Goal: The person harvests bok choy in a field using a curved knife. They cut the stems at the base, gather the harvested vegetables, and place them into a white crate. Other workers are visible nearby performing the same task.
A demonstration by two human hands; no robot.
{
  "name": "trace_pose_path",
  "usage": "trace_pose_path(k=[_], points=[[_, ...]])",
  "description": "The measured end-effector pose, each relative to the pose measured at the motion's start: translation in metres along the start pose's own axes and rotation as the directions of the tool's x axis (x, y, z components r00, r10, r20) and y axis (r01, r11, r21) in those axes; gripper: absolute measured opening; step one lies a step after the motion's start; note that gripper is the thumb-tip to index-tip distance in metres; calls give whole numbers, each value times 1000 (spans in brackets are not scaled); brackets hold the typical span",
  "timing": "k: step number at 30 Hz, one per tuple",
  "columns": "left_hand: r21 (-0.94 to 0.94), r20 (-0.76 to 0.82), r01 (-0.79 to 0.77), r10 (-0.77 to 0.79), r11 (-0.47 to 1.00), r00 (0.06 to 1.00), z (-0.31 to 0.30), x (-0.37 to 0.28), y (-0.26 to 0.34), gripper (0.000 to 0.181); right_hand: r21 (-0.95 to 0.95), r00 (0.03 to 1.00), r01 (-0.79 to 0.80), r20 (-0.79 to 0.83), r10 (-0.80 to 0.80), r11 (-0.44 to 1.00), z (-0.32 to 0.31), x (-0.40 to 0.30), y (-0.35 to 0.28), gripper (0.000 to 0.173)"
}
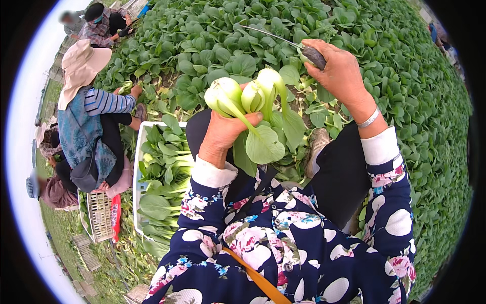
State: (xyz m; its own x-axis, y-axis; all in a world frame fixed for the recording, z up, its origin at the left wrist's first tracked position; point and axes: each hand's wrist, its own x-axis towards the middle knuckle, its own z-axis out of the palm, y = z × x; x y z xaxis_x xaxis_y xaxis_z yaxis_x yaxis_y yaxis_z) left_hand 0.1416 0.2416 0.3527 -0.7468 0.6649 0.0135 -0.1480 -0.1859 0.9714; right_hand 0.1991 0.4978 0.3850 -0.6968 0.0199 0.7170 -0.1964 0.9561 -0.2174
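Note:
My left hand (220, 133) grips a bunch of pak choi heads (224, 95), their pale bulbous bases up and green leaves hanging down. To the right, my right hand (340, 76) is closed around the dark handle of a knife (314, 57). Its thin blade points up and left over the growing plants. Something pale green shows just behind the handle, partly hidden by my fingers. Below both hands, loose leaves lie on the soil between my knees. A white plastic crate (137, 182) by my left leg holds many cut pak choi, laid with leaves toward the left.
Dense rows of growing pak choi (410, 125) fill the front and right. At left, a person in a wide sun hat (81, 68) crouches beside a slatted crate (99, 216). Other people work farther off. My shoe (318, 150) rests among leaves.

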Motion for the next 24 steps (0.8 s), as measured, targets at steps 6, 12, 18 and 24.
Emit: trace_pose_path(k=[6,12,18,24], points=[[-7,48,16,-16,1000,999,-9,2,9,61,242,891,-351,383,244,905,-10,9,-5,36],[-217,71,151,-138,965,988,-27,6,-5,58,240,827,-340,536,168,909,-4,18,-8,38],[-288,97,173,-152,942,984,-26,15,-18,59,585,746,-600,656,116,547,12,21,-17,44],[-156,52,81,-74,984,996,-21,20,-28,63,542,660,-710,735,156,449,22,26,-22,44]])
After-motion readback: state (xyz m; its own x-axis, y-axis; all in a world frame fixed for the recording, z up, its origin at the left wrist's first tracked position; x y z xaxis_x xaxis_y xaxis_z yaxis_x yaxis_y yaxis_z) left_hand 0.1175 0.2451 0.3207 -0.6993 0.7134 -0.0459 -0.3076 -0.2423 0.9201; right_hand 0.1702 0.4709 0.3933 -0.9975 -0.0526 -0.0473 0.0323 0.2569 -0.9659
